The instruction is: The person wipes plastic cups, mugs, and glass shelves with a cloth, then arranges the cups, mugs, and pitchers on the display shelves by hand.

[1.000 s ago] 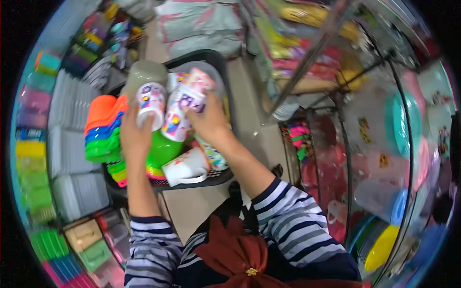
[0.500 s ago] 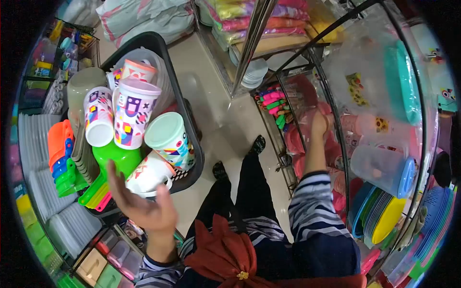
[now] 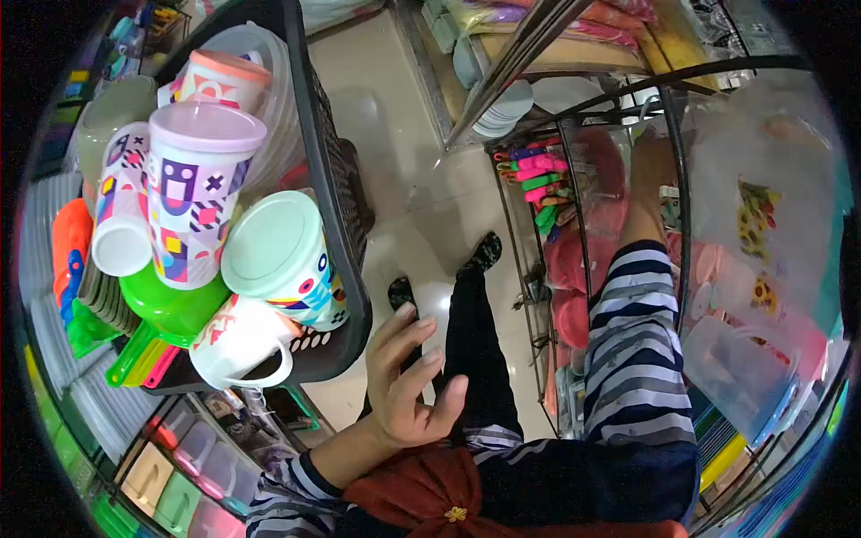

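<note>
My left hand hovers in front of my body with its fingers spread and nothing in it. It is just to the right of the dark basket. In that basket are a lidded tumbler with a lilac top, a mint-lidded container, a white mug and green scoops. On the right, my right hand reaches in among the bars of the black wire rack, near pink plastic containers. Its fingers are hidden, so any hold cannot be seen.
Colourful small-handled items hang at the rack's left edge. Clear plastic containers fill its right side. Stacked white trays stand at far left. A metal post rises ahead, beside tiled floor.
My left hand has moved right, from beside the basket to in front of my body. My right hand has reached farther forward into the rack. The camera view has shifted.
</note>
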